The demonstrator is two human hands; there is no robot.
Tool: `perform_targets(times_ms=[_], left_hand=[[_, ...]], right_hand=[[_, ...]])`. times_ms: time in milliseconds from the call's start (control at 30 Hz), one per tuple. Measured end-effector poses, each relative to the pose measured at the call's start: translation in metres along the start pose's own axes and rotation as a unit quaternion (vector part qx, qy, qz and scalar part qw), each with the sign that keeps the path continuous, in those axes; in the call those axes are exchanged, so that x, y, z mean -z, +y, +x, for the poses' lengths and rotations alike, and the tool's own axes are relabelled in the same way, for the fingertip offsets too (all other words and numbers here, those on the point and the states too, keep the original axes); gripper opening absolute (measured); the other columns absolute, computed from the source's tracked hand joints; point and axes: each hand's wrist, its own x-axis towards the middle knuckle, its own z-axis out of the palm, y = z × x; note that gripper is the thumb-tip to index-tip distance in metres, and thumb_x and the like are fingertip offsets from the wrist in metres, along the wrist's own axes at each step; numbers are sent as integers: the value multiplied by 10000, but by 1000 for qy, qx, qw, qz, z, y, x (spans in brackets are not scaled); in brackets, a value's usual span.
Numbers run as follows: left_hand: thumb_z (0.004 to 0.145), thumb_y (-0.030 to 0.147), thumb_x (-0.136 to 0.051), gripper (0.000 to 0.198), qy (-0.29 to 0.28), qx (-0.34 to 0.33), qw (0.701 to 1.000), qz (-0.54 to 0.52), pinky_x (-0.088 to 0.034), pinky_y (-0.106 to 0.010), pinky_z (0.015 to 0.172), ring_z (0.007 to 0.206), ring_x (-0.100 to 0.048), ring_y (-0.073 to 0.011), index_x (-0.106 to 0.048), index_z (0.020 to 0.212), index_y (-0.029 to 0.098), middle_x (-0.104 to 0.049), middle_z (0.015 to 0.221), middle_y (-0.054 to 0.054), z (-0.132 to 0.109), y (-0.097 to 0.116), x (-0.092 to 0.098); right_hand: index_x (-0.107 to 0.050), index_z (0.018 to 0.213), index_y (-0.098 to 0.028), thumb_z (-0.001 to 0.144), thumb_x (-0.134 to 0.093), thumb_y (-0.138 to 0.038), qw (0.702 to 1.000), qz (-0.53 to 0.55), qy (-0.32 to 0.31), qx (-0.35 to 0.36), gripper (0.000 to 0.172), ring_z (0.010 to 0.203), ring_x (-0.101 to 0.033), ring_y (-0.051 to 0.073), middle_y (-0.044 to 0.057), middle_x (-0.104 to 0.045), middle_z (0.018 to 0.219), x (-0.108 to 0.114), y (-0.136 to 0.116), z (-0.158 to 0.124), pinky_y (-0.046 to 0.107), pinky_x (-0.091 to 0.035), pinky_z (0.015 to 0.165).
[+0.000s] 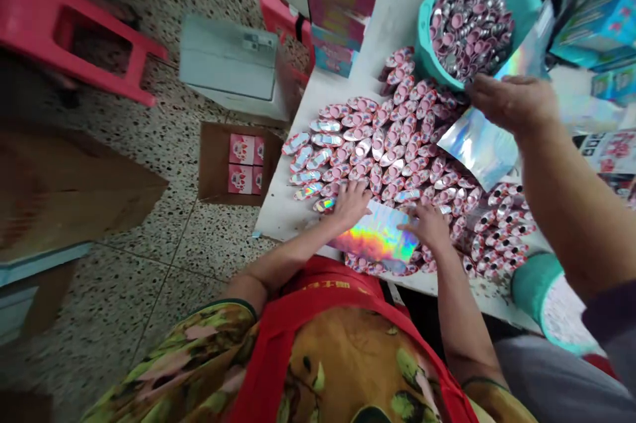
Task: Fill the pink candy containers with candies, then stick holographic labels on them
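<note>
A shiny rainbow holographic sheet (380, 237) lies over small pink-and-silver oval packs in front of my body. My left hand (352, 203), fingers spread, rests at the sheet's upper left corner and touches the packs (361, 168) beyond it. At the sheet's right side is my right hand (431, 224), its thumb on the sheet and its fingers stretched forward over the packs. What lies under its fingertips is hidden. Rows of these packs cover much of the table; many carry pink round pieces, while some at the left have silvery tops (297, 143).
A co-worker's hand (517, 101) holds another holographic sheet (481, 144) at the right. Behind it stands a teal basin (424, 32) of pink-and-metal pieces. A green bucket (529, 290) is at the right edge. Left of the table (278, 201) are a carton (211, 164) and a red stool (30, 5).
</note>
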Motion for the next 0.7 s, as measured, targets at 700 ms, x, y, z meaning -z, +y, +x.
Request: perform_targets(times_ms=[700], left_hand=[[1020,237,-491,314,65,6,998,8,-380,-455,980,1192,-535,-301,-696,1258,247,-682,1244,-114,-5,-23,24]], right_hand=[[-688,785,-164,810,-701,-510,974,204,-97,1,347,662,-568,153,8,-652,717,-39,-48,44,285,-474,630]])
